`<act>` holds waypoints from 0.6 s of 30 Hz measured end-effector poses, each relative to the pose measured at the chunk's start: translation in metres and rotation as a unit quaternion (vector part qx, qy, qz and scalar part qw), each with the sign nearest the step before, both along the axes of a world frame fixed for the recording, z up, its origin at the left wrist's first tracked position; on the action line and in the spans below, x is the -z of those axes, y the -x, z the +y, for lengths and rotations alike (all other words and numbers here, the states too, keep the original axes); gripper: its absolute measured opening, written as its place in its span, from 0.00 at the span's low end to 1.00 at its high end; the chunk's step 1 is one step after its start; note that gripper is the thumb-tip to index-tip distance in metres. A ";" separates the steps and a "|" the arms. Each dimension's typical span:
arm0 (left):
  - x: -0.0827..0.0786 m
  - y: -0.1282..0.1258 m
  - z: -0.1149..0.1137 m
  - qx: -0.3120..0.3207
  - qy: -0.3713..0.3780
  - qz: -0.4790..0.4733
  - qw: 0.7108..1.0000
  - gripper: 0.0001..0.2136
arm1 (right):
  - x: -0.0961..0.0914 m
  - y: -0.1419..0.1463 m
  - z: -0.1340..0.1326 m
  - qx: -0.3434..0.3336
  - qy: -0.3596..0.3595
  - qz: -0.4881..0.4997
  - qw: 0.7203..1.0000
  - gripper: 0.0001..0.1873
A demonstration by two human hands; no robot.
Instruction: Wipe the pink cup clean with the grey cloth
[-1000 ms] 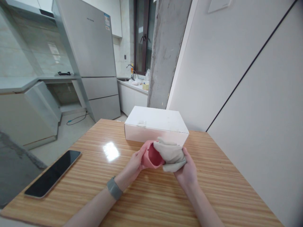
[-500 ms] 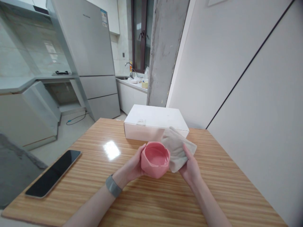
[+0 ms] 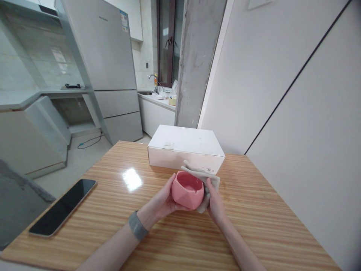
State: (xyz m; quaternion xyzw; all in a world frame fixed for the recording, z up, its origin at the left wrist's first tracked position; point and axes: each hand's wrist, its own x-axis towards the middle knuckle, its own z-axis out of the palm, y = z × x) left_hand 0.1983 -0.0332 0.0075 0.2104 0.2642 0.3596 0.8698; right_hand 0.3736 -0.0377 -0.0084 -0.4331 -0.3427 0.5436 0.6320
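Observation:
A pink faceted ashtray point(image 3: 187, 197), with notches in its rim, is tilted in my left hand point(image 3: 166, 201), whose fingers wrap its left side and underside. A grey band circles that wrist. My right hand point(image 3: 214, 203) grips a folded light grey cloth point(image 3: 204, 176) and presses it against the ashtray's right side. Part of the cloth stands up behind the rim. Some fingertips of both hands are hidden by the ashtray and cloth.
Behind my hands a closed white cardboard box point(image 3: 186, 145) lies on the wood-grain table point(image 3: 254, 218). A black phone point(image 3: 64, 207) rests near the table's left edge. Along the right side runs a white wall point(image 3: 296, 113). A fridge point(image 3: 113, 67) stands beyond.
My right hand has moved left, bringing the cloth onto the ashtray's right side and bending it around there. The ashtray has turned and shifted slightly right in my left hand.

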 end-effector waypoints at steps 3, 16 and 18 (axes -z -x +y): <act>0.000 -0.004 -0.002 -0.029 -0.013 0.015 0.999 0.28 | 0.004 -0.001 0.000 0.015 -0.014 -0.024 0.999 0.21; -0.010 -0.005 -0.009 -0.067 -0.079 -0.077 0.992 0.21 | 0.013 0.010 -0.007 0.061 -0.061 -0.011 0.996 0.25; -0.003 -0.003 -0.009 -0.026 -0.078 -0.057 0.995 0.22 | 0.013 0.006 -0.007 0.074 -0.041 -0.017 0.996 0.24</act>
